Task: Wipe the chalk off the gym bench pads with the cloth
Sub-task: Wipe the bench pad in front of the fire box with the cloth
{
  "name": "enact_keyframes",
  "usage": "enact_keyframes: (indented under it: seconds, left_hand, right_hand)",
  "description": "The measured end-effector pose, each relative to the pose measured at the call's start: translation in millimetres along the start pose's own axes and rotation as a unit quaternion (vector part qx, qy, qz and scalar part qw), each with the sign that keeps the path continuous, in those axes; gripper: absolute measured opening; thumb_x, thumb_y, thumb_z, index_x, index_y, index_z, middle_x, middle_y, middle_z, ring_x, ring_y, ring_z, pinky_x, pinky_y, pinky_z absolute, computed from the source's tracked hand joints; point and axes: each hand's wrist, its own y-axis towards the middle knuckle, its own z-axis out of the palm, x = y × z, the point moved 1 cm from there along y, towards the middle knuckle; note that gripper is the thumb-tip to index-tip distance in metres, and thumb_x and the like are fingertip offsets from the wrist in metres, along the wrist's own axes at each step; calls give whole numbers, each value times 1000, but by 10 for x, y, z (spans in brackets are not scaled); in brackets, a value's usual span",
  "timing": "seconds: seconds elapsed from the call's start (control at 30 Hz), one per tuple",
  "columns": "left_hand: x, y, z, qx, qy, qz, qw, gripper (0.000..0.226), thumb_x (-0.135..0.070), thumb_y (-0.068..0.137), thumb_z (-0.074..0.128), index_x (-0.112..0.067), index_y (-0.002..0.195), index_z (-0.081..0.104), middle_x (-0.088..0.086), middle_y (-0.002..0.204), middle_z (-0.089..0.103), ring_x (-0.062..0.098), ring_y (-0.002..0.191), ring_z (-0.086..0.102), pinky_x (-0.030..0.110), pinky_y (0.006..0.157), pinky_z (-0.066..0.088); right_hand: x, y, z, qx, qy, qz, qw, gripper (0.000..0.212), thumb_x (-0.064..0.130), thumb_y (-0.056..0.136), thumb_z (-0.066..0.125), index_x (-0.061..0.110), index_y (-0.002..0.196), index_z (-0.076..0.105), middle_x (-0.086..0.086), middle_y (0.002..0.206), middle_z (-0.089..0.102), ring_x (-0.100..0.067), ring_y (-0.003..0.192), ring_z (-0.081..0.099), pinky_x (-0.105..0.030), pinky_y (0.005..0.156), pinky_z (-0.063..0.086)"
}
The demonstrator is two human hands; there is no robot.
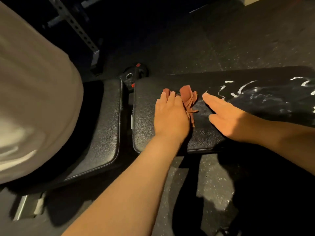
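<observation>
Head: L hand (170, 118) holds cloth (187, 94) nr pad (146, 108) end; chalk (242, 88) beyond.

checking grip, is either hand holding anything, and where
Left hand presses the cloth down over its left part; thumb grip cannot be told. Right hand holds nothing.

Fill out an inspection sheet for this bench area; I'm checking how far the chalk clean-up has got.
Surface: black long bench pad, chalk streaks on its right part; seat pad, no chalk seen.
Job's things: reddish-brown cloth, bunched on the long pad, left of the chalk.
Clutter: weight plate on the floor behind the pad gap.
Hands: left hand lies on the cloth, thumb hidden; right hand flat on the pad.
Cables: nothing seen.
Surroundings: speckled rubber floor, perforated rack upright, beige fabric at left.
</observation>
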Motion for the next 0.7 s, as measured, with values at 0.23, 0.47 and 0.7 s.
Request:
enact_keyframes:
  seconds: [0.23,0.47,0.7]
  left_hand:
    - [-59,-269,6,21,-51,122,991,51,-30,106,35,-12,153,34,3,160,32,25,153,10,39,125,8]
    - [-119,-59,36,20,-55,21,998,59,-37,97,35,-8,149,36,9,160,30,29,153,4,45,124,8]
    - [72,-259,-139,90,-379,119,913,56,-14,93,42,-33,144,51,-13,154,43,2,148,23,32,124,19]
  right_hand:
    - [149,230,147,-15,-118,-77,990,72,-6,94,52,10,157,19,-7,166,7,-23,154,7,-13,119,-4]
    - [226,152,128,-9,-73,-9,997,62,14,101,45,15,158,21,-3,160,30,-23,148,28,-18,118,16]
    - [267,48,260,-11,-154,-85,984,67,45,101,30,9,157,24,-9,160,33,-14,143,30,-50,120,27]
